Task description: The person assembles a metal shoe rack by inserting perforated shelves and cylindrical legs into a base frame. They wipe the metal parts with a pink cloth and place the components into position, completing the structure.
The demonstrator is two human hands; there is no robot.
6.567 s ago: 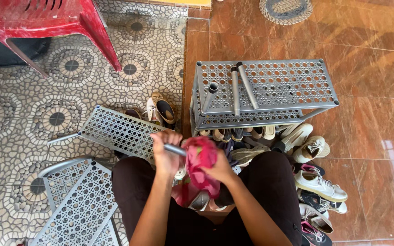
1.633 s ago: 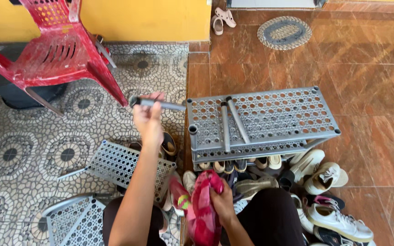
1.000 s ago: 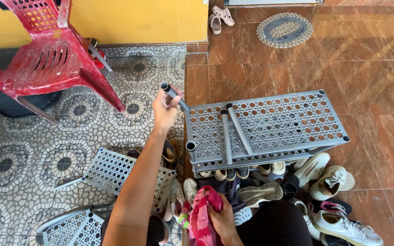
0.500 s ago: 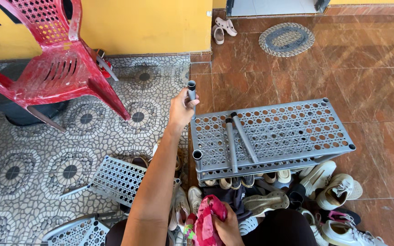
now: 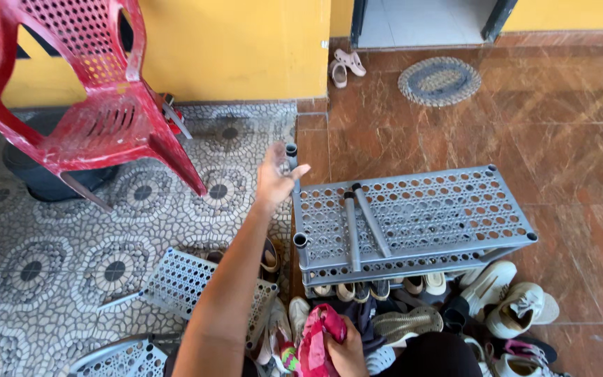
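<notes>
My left hand [image 5: 276,178] reaches forward and holds a short grey tube [image 5: 291,155] upright at the far left corner of a grey perforated shelf rack [image 5: 448,209]. Its thumb lies across the tube and its fingers are loosely curled. Two more grey tubes [image 5: 361,225] lie loose on top of the rack. Close to my body, my right hand [image 5: 349,345] grips a pink and red cloth [image 5: 317,335] above a pile of shoes.
Several shoes [image 5: 514,307] lie under and in front of the rack. Two loose grey shelf panels [image 5: 186,279] [image 5: 120,359] rest on the patterned tiles at the left. A red plastic chair [image 5: 99,119] stands over a black bin [image 5: 29,174]. By the door are a mat [image 5: 439,80] and sandals [image 5: 343,66].
My left hand carried the grey tube from near my lap out to the rack's far left corner and turned it upright. My right hand kept the cloth low. The view tilted up.
</notes>
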